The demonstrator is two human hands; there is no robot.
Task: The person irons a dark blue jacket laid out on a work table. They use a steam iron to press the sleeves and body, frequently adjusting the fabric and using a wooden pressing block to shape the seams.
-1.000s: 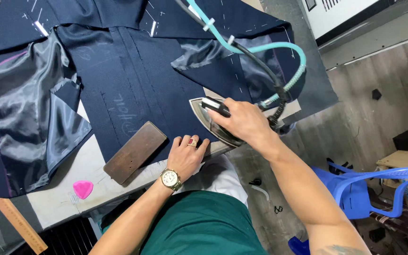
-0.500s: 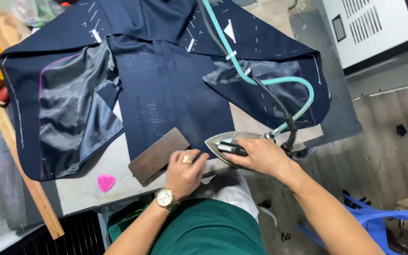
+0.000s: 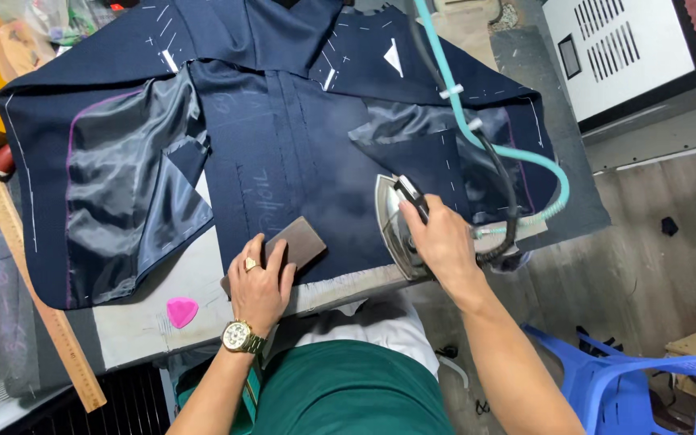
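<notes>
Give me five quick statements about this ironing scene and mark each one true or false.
1. The right hand grips the handle of the iron. True.
2. The left hand rests on a brown wooden block. True.
3. The garment spread on the table is bright red. False: it is dark navy, with grey lining showing.
4. A pink piece of chalk lies on the table edge, to the left of the left hand. True.
5. The hose running to the iron is orange. False: it is teal, alongside a black cable.
</notes>
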